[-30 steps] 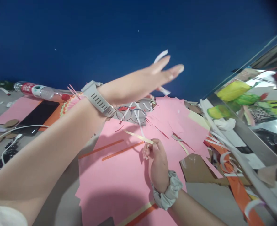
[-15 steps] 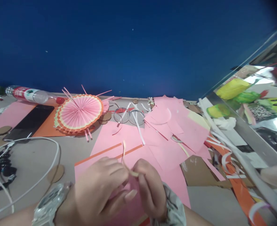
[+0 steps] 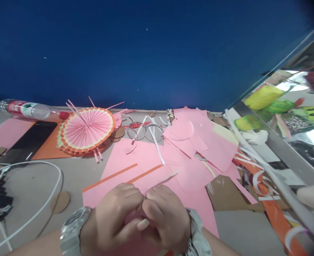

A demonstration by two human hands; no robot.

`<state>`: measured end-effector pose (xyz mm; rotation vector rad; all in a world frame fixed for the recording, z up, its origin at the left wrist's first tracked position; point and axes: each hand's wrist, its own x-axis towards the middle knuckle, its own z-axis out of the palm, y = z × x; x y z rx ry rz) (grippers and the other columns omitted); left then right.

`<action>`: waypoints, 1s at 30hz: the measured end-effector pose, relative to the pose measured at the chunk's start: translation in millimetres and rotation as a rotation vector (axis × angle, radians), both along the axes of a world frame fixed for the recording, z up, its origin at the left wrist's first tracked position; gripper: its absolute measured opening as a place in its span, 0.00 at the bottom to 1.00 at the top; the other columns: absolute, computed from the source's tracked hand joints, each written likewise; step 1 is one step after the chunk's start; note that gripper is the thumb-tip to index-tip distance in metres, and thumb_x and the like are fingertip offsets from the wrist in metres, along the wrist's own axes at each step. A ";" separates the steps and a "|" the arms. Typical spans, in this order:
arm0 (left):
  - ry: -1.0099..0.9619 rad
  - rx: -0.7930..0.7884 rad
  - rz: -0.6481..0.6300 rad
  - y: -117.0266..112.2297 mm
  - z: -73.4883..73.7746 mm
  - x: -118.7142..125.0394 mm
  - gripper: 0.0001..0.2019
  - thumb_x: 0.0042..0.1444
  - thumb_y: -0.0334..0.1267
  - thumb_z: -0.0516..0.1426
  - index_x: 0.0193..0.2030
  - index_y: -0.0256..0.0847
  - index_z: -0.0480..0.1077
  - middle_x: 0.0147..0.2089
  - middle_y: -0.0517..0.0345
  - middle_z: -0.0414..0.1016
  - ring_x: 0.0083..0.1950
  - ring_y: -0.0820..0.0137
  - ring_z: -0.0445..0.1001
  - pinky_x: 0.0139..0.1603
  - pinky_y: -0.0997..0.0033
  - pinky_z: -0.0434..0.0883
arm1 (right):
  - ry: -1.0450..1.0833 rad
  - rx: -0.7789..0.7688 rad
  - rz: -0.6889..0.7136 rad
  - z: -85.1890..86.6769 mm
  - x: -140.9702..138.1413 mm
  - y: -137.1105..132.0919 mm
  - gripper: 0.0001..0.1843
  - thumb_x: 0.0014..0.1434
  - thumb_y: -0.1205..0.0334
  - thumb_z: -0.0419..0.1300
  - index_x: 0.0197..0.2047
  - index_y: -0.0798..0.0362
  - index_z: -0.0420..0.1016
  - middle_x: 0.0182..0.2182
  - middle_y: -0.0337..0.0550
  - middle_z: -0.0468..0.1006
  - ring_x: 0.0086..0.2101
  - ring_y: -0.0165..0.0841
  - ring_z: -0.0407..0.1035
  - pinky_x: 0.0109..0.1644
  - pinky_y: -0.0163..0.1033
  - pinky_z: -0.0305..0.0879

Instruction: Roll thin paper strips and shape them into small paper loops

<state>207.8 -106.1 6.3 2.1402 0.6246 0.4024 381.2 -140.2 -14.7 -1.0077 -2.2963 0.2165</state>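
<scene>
My left hand (image 3: 111, 217), with a grey watch on the wrist, and my right hand (image 3: 166, 220), with a grey scrunchie on the wrist, press together low in the middle. Both are closed on a thin pale paper strip (image 3: 163, 180) whose free end sticks up and to the right from between the fingers. The hands hover over a large pink paper sheet (image 3: 135, 160) that bears two orange strips (image 3: 111, 176). A pink pleated paper fan (image 3: 86, 129) with an orange and yellow rim lies further back on the left.
A white cable (image 3: 47, 199), a black phone (image 3: 28, 142), a plastic bottle (image 3: 28, 109) and cardboard discs (image 3: 59, 202) lie left. Tape rings (image 3: 144, 131) sit at the back. Pink sheets, brown card (image 3: 223, 193) and orange and white strips (image 3: 269, 209) pile up right. A blue wall stands behind.
My left hand came back from a far reach and joined the right hand on the strip. The strip's free end, upright half a second ago, now leans right.
</scene>
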 end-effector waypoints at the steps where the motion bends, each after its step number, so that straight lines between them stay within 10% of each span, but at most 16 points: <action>1: -0.015 -0.014 -0.008 1.4 -2.8 -0.6 0.18 0.61 0.51 0.40 0.31 0.39 0.59 0.29 0.56 0.62 0.30 0.68 0.58 0.33 0.67 0.56 | -0.016 -0.004 -0.008 -0.5 -0.8 0.1 0.04 0.51 0.61 0.46 0.27 0.51 0.55 0.21 0.37 0.60 0.22 0.30 0.51 0.25 0.39 0.45; 13: -0.245 -0.199 0.142 2.9 -16.2 -10.6 0.14 0.64 0.41 0.42 0.31 0.39 0.61 0.27 0.57 0.62 0.31 0.71 0.62 0.33 0.72 0.61 | 0.355 -0.155 0.004 5.1 -0.5 0.0 0.06 0.57 0.60 0.46 0.34 0.53 0.59 0.24 0.38 0.60 0.25 0.30 0.55 0.29 0.38 0.54; 22: -0.445 -0.171 -0.140 12.9 -3.1 -8.8 0.14 0.64 0.36 0.41 0.40 0.38 0.66 0.30 0.52 0.73 0.37 0.68 0.70 0.43 0.68 0.65 | 0.871 -1.197 0.385 9.3 1.6 12.2 0.20 0.59 0.45 0.48 0.40 0.55 0.63 0.27 0.40 0.65 0.26 0.28 0.61 0.31 0.35 0.60; 30: -0.274 -0.104 -0.189 10.5 -8.8 -0.7 0.10 0.60 0.32 0.43 0.35 0.38 0.64 0.35 0.50 0.73 0.37 0.68 0.70 0.44 0.67 0.65 | 0.872 -1.125 0.148 2.6 9.0 16.2 0.17 0.57 0.49 0.55 0.43 0.53 0.65 0.26 0.37 0.62 0.27 0.26 0.60 0.31 0.33 0.60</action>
